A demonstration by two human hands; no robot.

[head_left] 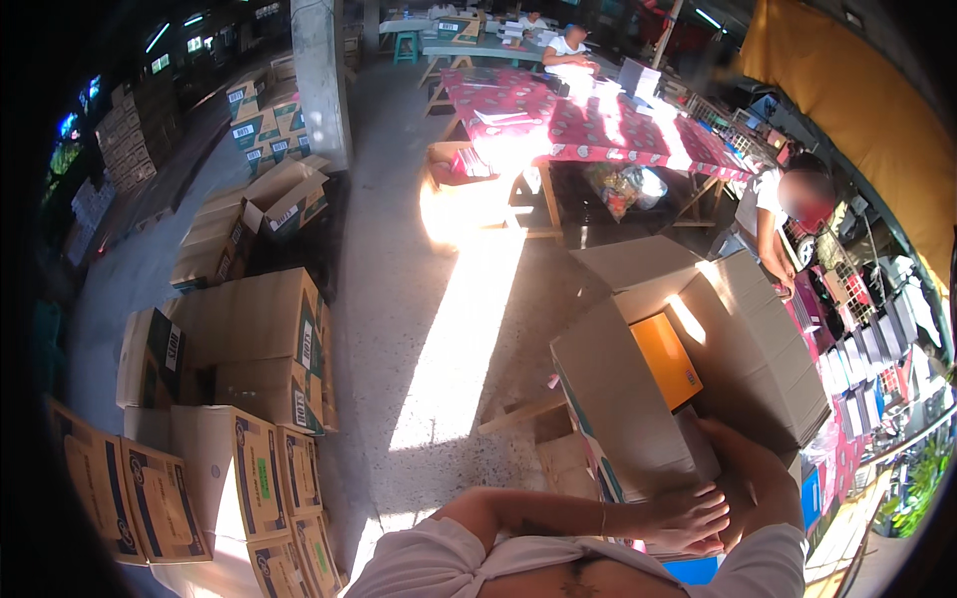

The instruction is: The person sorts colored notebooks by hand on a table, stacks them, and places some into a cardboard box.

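A large open cardboard box stands in front of me at the right, its flaps raised. Inside it an orange-yellow flat item, like a folder or book cover, leans against the wall. My right hand reaches down into the near side of the box; its fingers are hidden in shadow there. My left hand lies across the near edge of the box, close to my right forearm, with its fingers apart and slightly bent. No held thing shows in it. Below the left hand a blue flat item shows in part.
Stacked cartons line the left side, with an open carton behind them. A red-patterned table stands ahead. A co-worker bends over stacked books at the right; another person sits farther back. A concrete pillar rises at the left.
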